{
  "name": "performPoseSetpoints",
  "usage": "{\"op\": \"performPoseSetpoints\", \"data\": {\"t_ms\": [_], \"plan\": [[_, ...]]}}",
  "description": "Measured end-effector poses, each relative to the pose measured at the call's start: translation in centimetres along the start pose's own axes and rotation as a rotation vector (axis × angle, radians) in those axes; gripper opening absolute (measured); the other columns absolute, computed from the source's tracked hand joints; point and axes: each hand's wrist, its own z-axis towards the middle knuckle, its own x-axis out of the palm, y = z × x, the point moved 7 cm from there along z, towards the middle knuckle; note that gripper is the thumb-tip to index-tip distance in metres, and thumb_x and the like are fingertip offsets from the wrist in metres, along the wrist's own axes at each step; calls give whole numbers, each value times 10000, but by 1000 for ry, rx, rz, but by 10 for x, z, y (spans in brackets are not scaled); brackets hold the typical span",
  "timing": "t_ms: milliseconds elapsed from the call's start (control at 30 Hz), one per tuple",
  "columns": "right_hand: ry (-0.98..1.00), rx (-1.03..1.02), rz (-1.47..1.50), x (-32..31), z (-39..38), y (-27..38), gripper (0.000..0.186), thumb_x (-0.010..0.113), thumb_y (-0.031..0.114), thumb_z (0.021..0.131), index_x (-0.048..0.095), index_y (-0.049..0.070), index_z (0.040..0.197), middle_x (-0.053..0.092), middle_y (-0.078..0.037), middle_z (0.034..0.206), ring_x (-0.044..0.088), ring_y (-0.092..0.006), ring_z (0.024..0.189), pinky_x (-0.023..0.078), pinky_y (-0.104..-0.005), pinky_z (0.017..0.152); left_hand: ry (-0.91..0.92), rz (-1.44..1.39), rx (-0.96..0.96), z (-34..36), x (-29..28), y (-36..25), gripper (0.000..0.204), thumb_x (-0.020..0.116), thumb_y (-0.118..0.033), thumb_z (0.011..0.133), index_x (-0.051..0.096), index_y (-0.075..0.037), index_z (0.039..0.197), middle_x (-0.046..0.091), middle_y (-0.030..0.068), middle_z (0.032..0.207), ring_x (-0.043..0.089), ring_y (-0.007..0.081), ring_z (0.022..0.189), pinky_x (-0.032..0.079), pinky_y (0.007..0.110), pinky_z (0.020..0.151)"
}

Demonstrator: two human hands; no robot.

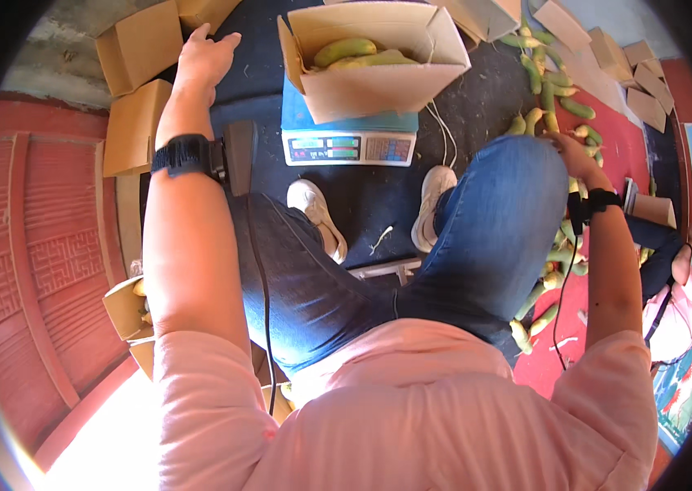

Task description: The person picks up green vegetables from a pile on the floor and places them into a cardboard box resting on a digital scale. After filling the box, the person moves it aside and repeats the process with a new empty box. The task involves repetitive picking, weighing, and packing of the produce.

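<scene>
My left hand (205, 61) is stretched out at the far left beside a cardboard box (139, 51), its fingers apart and nothing in them. My right hand (573, 155) reaches down past my right knee, close to a long green-yellow vegetable like a cucumber (548, 96). The knee hides part of its fingers, so whether they grip it is unclear. Between my feet and the far edge stands a blue and white digital scale (351, 147). On it rests an open cardboard box (374, 88) with a few such vegetables (346, 52) inside.
More vegetables (578, 108) lie in a long pile on the red floor covering (620, 151) at the right. Another person in pink (681, 315) sits beyond. Other cardboard boxes (129, 123) line the left, by a red panelled door (43, 270). A white cable (446, 135) runs beside the scale.
</scene>
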Motion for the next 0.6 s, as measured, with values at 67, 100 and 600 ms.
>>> {"op": "performPoseSetpoints", "data": {"t_ms": [67,100,600], "plan": [[11,-4,107,-9,12,23,390,608,127,806,511,18,1167,606,-170,1010,591,-227,908,466,-330,810,3,-59,16,2,-2,-5,691,591,-312,813,300,-41,1378,483,156,1277,475,313,1171,510,380,780],[95,92,135,-15,21,43,377,624,167,820,521,23,1152,605,-137,988,585,-218,900,466,-323,805,24,-226,56,1,-11,-15,693,592,-317,810,304,-36,1374,495,154,1261,498,318,1139,513,384,775],[238,159,539,-11,172,187,448,589,271,854,493,17,1211,589,-81,1091,568,-179,947,462,-324,813,230,372,91,32,110,20,399,564,-296,778,627,49,967,602,256,1038,587,350,1007,477,378,869]]}}
